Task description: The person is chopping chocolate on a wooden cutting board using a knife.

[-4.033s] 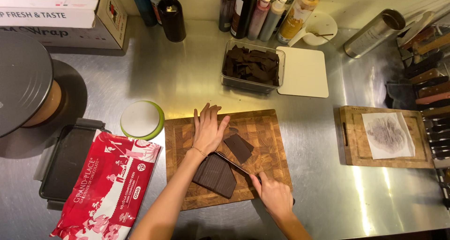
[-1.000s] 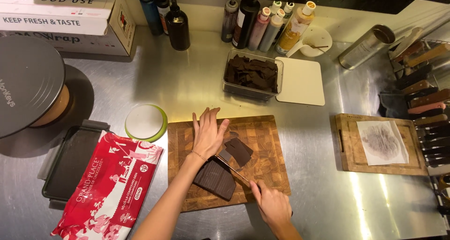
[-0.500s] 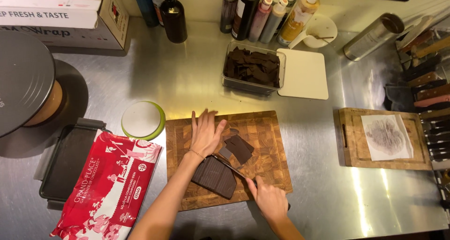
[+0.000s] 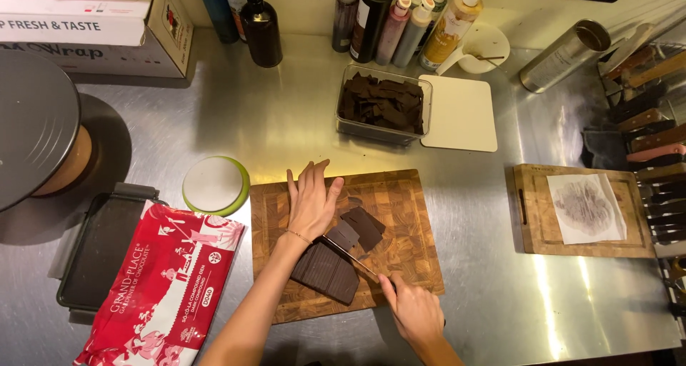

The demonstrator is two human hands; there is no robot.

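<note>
Dark, smooth chocolate slab (image 4: pixel 325 272) on end-grain wooden cutting board (image 4: pixel 400 194), just under my left wrist. My left hand (image 4: pixel 312 202) flat, fingers together, pressing knife (image 4: pixel 348 255) spine. My right hand (image 4: pixel 413 310) clamped on knife handle, nearer me. Cut angular chocolate pieces (image 4: pixel 362 227) right of left hand.

L hand (image 4: pixel 312 203) flat on knife (image 4: pixel 348 257) spine, R hand (image 4: pixel 414 313) on handle, chocolate slab (image 4: pixel 326 272) beneath.
</note>
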